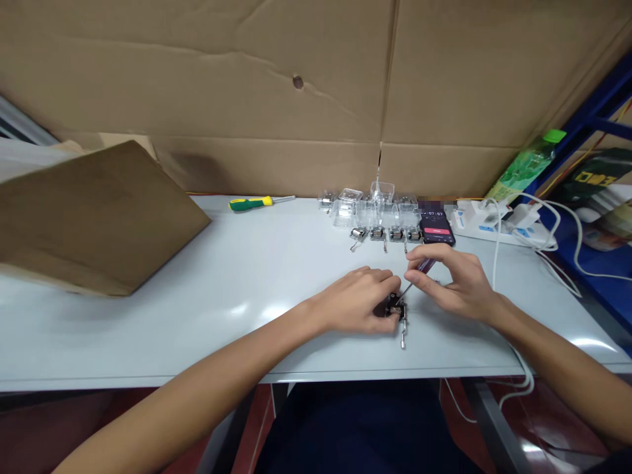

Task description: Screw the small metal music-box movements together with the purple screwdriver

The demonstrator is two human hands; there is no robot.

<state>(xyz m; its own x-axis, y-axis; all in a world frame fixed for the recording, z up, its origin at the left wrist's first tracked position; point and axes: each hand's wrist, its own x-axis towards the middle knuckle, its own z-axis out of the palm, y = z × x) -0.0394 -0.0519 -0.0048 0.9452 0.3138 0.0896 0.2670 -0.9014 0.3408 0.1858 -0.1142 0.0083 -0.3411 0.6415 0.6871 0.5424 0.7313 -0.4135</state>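
On the table's near half, my left hand [363, 299] pins down a small hand-crank music box movement [395, 311]. Its fingers close around the dark body, while the metal crank [403, 336] sticks out toward the table's front edge. My right hand [457, 283] pinches a slim screwdriver [426, 264] with a dark purple handle. The shaft slants down to the left, and its tip meets the top of the movement; the exact contact spot is too small to make out. Several similar crank movements [377, 234] stand in a row behind my hands.
Clear plastic cases [348, 212] are clustered behind the row, beside a phone [436, 224] showing a timer. A power strip [503, 224] with white cables and a green-capped bottle [528, 164] stand right. A green-yellow screwdriver [251, 203] lies at the back; a cardboard box [99, 224] sits left.
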